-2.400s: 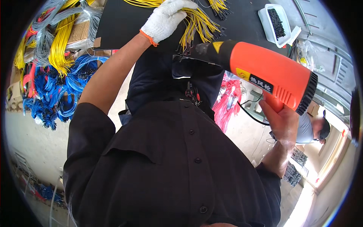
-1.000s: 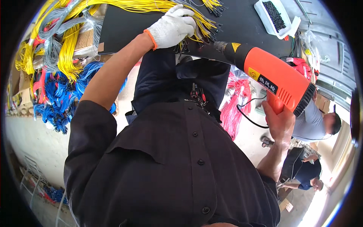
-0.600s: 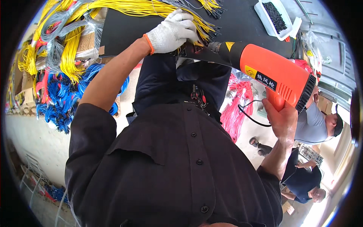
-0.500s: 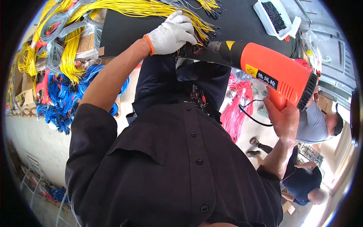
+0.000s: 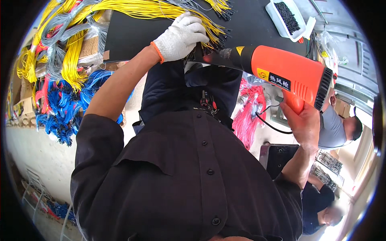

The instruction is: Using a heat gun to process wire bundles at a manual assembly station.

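Right now the left hand (image 5: 181, 36), wearing a white knit glove with an orange cuff, is pressing down on a bunch of yellow wires (image 5: 161, 10) lying across the black desk (image 5: 249, 28), its fingers (image 5: 195, 29) curling closed over the wires near their dark tips. Just beside it, the bare right hand (image 5: 302, 120) is wrapping tightly around the handle of an orange heat gun (image 5: 285, 74), and the gun's dark nozzle is pointing at the wire ends right next to the gloved fingers, close but whether it is touching them is hard to tell. A black cord (image 5: 273, 126) is hanging from the gun's handle. Up at the far edge of the desk, a white tray (image 5: 277, 16) holding small black pieces is sitting well apart from the hands. Off to the person's left, more yellow, grey, red and blue wire bundles (image 5: 64, 112) are piling up beside the desk. Pink wires (image 5: 249, 116) are hanging under the gun. On the right, two other people (image 5: 337, 128) are sitting low, near the edge of the view.
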Demonstrator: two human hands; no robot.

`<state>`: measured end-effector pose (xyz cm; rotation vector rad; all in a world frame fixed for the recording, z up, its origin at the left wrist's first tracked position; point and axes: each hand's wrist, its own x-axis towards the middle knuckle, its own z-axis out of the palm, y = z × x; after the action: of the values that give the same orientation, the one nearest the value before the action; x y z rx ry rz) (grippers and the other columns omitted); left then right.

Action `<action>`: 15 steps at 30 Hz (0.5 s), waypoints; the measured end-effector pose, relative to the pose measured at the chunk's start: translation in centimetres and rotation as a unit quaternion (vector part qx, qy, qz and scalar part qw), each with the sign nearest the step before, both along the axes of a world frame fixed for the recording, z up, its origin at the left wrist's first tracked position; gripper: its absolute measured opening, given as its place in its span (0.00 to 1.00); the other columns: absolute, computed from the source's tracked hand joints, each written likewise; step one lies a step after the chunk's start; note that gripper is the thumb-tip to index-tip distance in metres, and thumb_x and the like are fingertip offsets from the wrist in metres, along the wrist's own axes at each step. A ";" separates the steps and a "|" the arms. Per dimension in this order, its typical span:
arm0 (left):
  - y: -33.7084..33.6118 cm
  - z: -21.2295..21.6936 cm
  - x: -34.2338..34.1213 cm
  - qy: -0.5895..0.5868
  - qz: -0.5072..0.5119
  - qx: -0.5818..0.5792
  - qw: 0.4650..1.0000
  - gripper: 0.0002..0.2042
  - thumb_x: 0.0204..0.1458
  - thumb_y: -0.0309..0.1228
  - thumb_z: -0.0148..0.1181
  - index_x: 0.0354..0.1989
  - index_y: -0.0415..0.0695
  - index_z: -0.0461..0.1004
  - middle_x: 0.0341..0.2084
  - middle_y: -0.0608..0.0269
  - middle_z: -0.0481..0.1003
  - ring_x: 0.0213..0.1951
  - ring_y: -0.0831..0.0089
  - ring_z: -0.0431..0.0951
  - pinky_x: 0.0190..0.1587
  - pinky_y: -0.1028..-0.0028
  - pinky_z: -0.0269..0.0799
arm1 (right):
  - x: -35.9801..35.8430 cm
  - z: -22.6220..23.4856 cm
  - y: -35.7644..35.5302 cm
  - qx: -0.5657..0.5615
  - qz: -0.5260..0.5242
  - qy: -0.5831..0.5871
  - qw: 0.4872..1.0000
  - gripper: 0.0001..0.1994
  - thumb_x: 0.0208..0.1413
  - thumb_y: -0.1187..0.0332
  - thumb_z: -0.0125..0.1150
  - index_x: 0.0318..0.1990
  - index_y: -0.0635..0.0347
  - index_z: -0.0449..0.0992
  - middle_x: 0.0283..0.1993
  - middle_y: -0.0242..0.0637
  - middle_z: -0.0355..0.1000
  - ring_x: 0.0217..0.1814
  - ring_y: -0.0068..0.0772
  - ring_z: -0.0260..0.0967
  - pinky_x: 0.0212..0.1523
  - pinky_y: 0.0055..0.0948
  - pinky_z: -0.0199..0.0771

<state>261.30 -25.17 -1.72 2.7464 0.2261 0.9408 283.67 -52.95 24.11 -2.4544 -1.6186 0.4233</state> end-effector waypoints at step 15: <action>-0.3 0.5 0.6 0.052 -0.016 0.001 0.999 0.13 0.48 0.19 0.63 0.41 0.50 0.84 0.44 0.70 0.82 0.66 0.64 0.71 0.79 0.52 0.51 | 0.2 1.4 1.2 -0.027 -0.096 -0.024 0.995 0.10 0.59 0.66 0.74 0.40 0.64 0.83 0.22 0.26 0.72 0.21 0.14 0.66 0.22 0.25 0.64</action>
<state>261.88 -25.46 -1.23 2.7949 0.1974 0.7927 283.85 -51.78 25.55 -2.6485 -1.3885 0.3872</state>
